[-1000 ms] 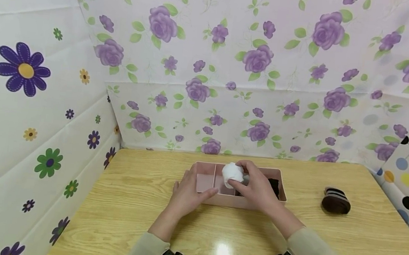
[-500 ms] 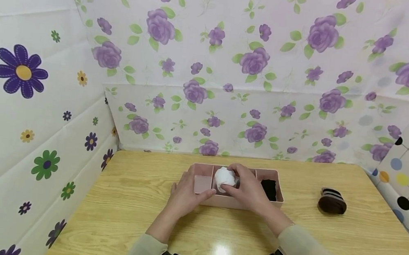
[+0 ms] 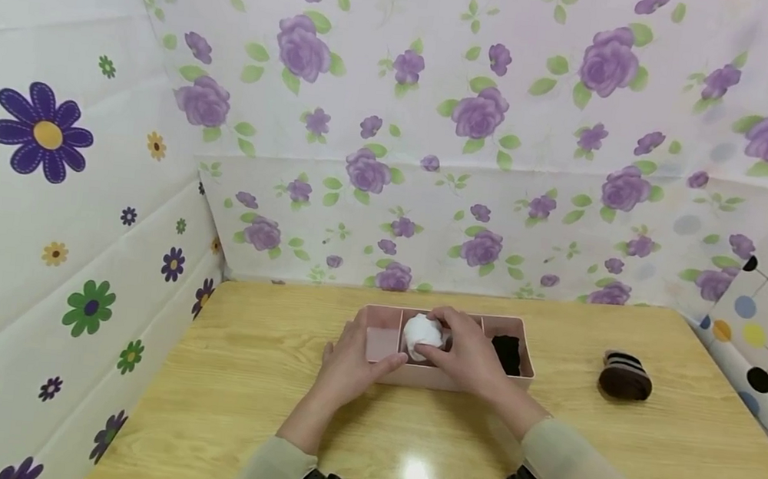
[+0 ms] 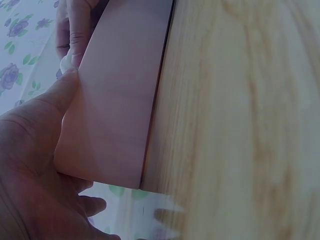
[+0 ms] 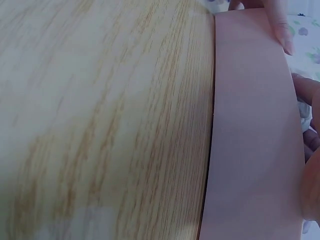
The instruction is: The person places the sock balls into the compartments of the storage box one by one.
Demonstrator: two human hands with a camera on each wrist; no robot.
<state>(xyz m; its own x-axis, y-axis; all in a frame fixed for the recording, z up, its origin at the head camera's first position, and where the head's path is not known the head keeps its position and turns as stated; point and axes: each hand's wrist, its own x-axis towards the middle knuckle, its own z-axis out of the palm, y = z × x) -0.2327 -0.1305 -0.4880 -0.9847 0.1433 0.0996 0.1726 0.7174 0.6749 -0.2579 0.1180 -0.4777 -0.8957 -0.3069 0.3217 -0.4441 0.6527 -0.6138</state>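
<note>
A pink divided box [image 3: 405,376] lies lengthwise on the table, front wall towards me. My left hand [image 3: 350,363] grips its left end; the left wrist view shows the thumb [image 4: 62,92] on the front rim and fingers round the end. My right hand [image 3: 466,351] pinches a white rolled-up sock [image 3: 422,336] between thumb and fingers, low inside a compartment right of the leftmost one. In the right wrist view only a sliver of the white sock [image 5: 304,112] shows past the rim. A black bundle, likely a sock [image 3: 506,355], sits in the rightmost compartment. The right hand hides part of the box's middle.
A brown rolled sock with grey stripes [image 3: 624,377] lies on the wooden table [image 3: 245,380] to the right of the box. Flower-printed cloth [image 3: 372,215] hangs along the table's back edge, with more printed cloth at the left and right sides.
My right hand has moved left and down with the white sock, into the compartment, then stayed there. The left hand keeps its place on the box's end.
</note>
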